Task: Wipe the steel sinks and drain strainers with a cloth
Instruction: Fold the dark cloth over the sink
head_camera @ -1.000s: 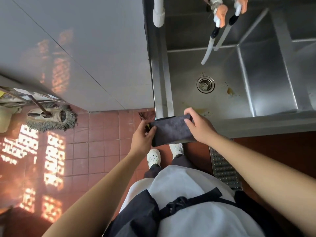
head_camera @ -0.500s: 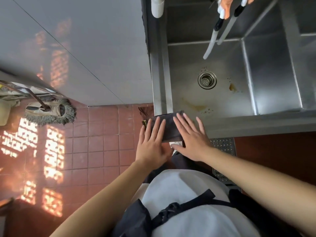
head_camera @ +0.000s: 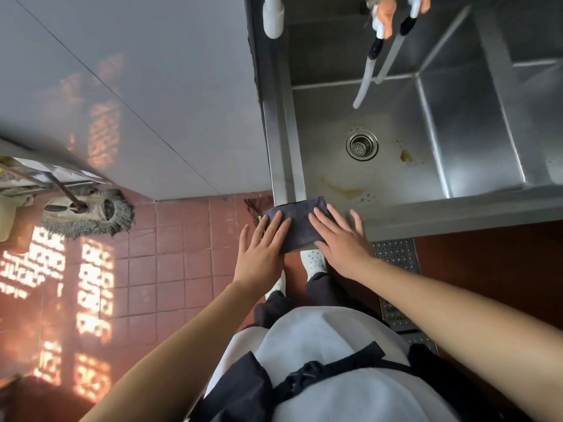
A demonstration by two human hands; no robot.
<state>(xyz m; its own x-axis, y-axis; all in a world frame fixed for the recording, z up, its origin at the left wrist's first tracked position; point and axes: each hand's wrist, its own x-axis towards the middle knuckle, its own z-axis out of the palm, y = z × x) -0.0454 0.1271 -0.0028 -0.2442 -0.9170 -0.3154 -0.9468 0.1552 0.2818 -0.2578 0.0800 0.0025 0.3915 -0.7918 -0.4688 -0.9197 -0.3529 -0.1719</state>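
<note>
Both flat hands, left (head_camera: pixel 261 254) and right (head_camera: pixel 341 239), press the cloth (head_camera: pixel 300 225) on the sink (head_camera: pixel 426 217) rim at 6 o'clock; basin stains and strainer (head_camera: pixel 362 145) at 12 look unwiped.

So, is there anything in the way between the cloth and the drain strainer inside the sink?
Nothing visible blocks it. The cloth lies on the sink's front rim under both flat hands, left hand and right hand. Only stained sink floor lies between it and the drain strainer. The hoses hang above, farther back.
</note>
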